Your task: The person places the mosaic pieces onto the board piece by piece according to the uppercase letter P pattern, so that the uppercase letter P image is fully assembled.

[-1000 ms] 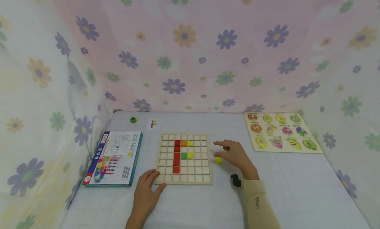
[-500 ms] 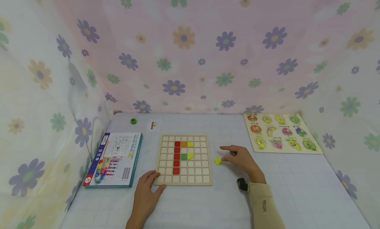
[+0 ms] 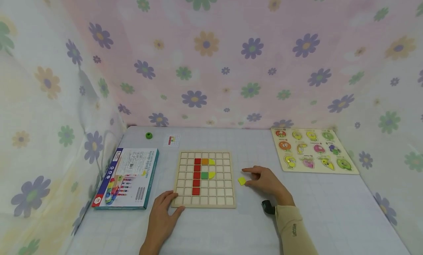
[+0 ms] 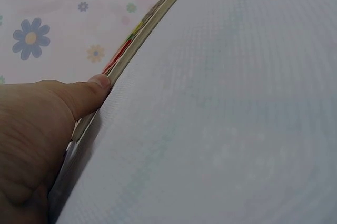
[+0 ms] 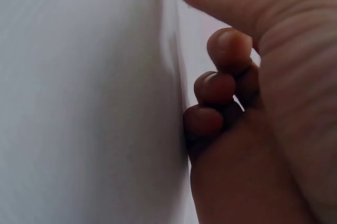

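In the head view, a wooden grid board [image 3: 186,200] holds a column of red square tiles [image 3: 196,183], an orange tile [image 3: 205,161], a green tile [image 3: 205,175] and two rounded yellow pieces [image 3: 211,175]. My left hand [image 3: 162,214] rests at the board's near left corner, with the thumb [image 4: 95,92] on its front edge in the left wrist view. Right of the board lies a loose yellow tile [image 3: 242,181]. My right hand [image 3: 267,183] has its thumb tip at that tile, while the index finger stretches above it, apart from the thumb; other fingers [image 5: 213,87] are bent in.
A boxed toy set [image 3: 132,185] lies at left. Behind the board are a small pattern card [image 3: 172,140] and a green bead [image 3: 149,135]. A fruit puzzle board [image 3: 312,152] lies at back right. Flowered cloth [image 3: 218,75] surrounds the table.
My right hand has moved a little right and down, then slightly back left, its thumb coming to the yellow tile. The index finger and thumb have drawn closer. My left hand stays put.
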### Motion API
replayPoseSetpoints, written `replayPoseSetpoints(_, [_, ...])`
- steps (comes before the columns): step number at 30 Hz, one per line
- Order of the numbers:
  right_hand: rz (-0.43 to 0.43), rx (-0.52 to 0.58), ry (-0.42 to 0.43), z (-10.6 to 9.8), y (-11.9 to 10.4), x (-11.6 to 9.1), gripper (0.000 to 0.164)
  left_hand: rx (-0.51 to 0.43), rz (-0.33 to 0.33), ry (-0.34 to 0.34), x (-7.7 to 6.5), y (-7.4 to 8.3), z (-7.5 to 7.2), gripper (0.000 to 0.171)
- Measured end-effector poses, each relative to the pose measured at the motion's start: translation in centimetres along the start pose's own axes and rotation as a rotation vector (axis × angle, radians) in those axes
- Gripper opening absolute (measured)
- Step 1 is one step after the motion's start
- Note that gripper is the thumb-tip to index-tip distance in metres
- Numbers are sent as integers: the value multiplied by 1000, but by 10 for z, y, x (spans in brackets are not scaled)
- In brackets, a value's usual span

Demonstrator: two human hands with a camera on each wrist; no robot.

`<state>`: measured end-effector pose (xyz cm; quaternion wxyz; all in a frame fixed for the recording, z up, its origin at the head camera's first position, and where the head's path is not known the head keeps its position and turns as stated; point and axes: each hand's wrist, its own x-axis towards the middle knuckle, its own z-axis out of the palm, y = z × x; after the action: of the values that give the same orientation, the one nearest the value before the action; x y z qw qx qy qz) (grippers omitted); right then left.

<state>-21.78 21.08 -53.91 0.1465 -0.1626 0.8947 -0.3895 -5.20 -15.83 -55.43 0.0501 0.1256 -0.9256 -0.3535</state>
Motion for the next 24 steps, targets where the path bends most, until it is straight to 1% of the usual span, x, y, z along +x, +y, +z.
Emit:
replayPoseSetpoints(2, [-28,-7,-14,2,1,0,46,0,0,0,-1,-1,0,52])
replayPoseSetpoints(4, [-35,-8,-25,2,1,0,43,-2,3,4,-1,0,0,52])
replayPoseSetpoints(8, [-13,-22,-45,3,0,-1,34,-12,7,12,-3,3,-1,50])
replayPoseSetpoints(12, [1,-22,-55,3,-2,-1,26,-1,20,32,-4,4,-1,49])
replayPoseSetpoints(15, [-5,-25,-60,4,-1,-1,25,6,32,42,-4,5,-1,49])
replayPoseSetpoints(19, [-16,-35,-60,5,1,-1,23,13,32,37,-4,4,-1,50])
replayPoseSetpoints(24, [-31,-71,-44,5,-2,-1,20,17,37,43,-4,4,-1,49])
